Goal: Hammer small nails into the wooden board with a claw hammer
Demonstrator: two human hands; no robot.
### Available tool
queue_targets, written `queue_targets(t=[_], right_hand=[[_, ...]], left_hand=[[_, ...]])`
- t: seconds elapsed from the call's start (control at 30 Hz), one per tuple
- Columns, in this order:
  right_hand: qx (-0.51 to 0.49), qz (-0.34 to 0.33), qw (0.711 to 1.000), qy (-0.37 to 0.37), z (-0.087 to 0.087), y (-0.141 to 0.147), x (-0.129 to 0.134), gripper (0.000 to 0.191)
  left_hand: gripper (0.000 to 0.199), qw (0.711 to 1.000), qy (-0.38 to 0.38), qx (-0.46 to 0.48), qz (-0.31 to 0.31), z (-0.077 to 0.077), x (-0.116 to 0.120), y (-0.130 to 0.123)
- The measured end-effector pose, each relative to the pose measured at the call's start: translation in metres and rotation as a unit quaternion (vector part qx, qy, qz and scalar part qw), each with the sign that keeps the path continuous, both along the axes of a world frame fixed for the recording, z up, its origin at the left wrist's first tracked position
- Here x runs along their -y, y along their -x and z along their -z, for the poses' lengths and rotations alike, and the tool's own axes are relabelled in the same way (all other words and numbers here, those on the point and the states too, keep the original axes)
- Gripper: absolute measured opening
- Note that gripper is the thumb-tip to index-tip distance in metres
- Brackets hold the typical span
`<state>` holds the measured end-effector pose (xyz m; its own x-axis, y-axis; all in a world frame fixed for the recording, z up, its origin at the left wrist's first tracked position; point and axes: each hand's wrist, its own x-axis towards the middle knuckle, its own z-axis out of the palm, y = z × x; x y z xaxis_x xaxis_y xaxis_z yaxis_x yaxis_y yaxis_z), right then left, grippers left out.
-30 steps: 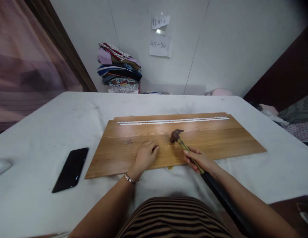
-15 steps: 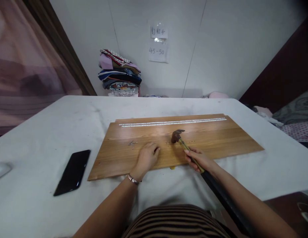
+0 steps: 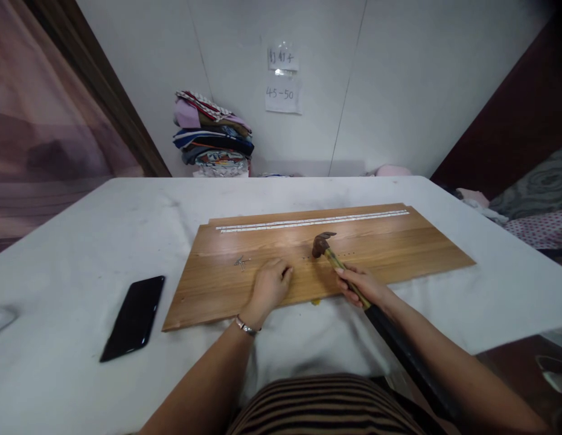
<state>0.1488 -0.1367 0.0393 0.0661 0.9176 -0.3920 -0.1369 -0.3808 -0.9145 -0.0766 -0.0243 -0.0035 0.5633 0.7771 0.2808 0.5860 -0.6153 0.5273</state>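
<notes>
My right hand [image 3: 358, 286] is wrapped around a claw hammer [image 3: 320, 244], gripping the yellowish part of its handle near the head. The black lower handle runs back under my forearm. The hammer head is over the middle of a wooden board [image 3: 208, 290], close to a row of small dark dots [image 3: 346, 254]; whether it touches the wood I cannot tell. My left hand [image 3: 270, 287] rests on the board's near half with its fingers curled under, and what they hold, if anything, is hidden. A few loose nails [image 3: 241, 263] lie on the board left of that hand.
Two white measuring strips [image 3: 312, 222] run along the board's far side. A black phone [image 3: 133, 318] lies on the white table [image 3: 72, 241] to the left. Folded clothes [image 3: 212, 130] are stacked against the back wall, beside paper notes [image 3: 283, 93].
The view has shifted slightly. Both hands keep about the same positions on and over the board, and the hammer stays in my right hand with its head near the same spot.
</notes>
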Motion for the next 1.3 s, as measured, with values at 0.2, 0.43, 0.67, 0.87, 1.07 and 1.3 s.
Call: queue_targets(t=[0.2,0.43,0.67,0.87,1.07,1.3], right_hand=[[0.015,0.005,1.000,0.000,-0.013,0.002,0.002,0.048],[0.017,0.003,1.000,0.012,-0.004,0.004,-0.002,0.048],[0.017,0.006,1.000,0.002,-0.007,0.001,0.000,0.046],[0.033,0.011,0.999,0.015,-0.001,0.002,-0.004,0.047],[0.026,0.001,1.000,0.010,-0.006,0.000,-0.003,0.048],[0.040,0.006,0.999,0.015,-0.005,0.001,-0.004,0.047]], left_hand=[[0.016,1.000,0.004,0.010,0.001,-0.001,0.000,0.000],[0.017,0.999,0.027,0.019,-0.002,-0.002,0.001,0.000],[0.016,0.999,0.031,0.025,-0.002,-0.004,0.000,0.000],[0.016,0.999,0.024,0.022,-0.008,-0.001,-0.001,-0.001],[0.016,0.999,0.025,0.021,-0.013,-0.002,0.000,-0.001],[0.016,0.999,0.026,0.020,-0.009,-0.003,0.000,-0.001]])
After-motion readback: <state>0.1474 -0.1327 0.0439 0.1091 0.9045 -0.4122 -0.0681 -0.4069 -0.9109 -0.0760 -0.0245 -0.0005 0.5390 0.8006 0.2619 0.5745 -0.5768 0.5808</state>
